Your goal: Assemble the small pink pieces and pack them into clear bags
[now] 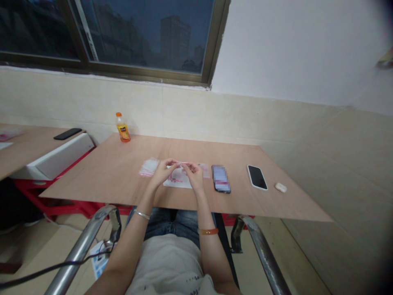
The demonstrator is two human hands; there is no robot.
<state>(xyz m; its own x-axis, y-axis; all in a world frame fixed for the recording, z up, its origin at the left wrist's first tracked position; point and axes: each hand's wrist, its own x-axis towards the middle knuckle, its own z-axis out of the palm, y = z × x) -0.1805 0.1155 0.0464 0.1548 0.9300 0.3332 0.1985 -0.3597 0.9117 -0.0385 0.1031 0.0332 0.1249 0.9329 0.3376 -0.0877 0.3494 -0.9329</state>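
My left hand [163, 173] and my right hand [194, 173] meet over a white sheet [181, 184] on the table, fingertips pinched close together. Between them is something small and pinkish, too small to name. Pink bits [174, 179] lie on the sheet under my hands. Just left of my left hand sits a pile of clear plastic bags [148, 168] with pinkish edges. A clear piece with pink in it [204, 169] lies beside my right hand, partly hidden behind it.
Right of my hands on the wooden table [129, 184] lie a lit phone [221, 179], a white-edged phone [257, 178] and a small white case [280, 187]. An orange drink bottle [123, 129] stands at the back left. Metal armrests [82, 246] flank me.
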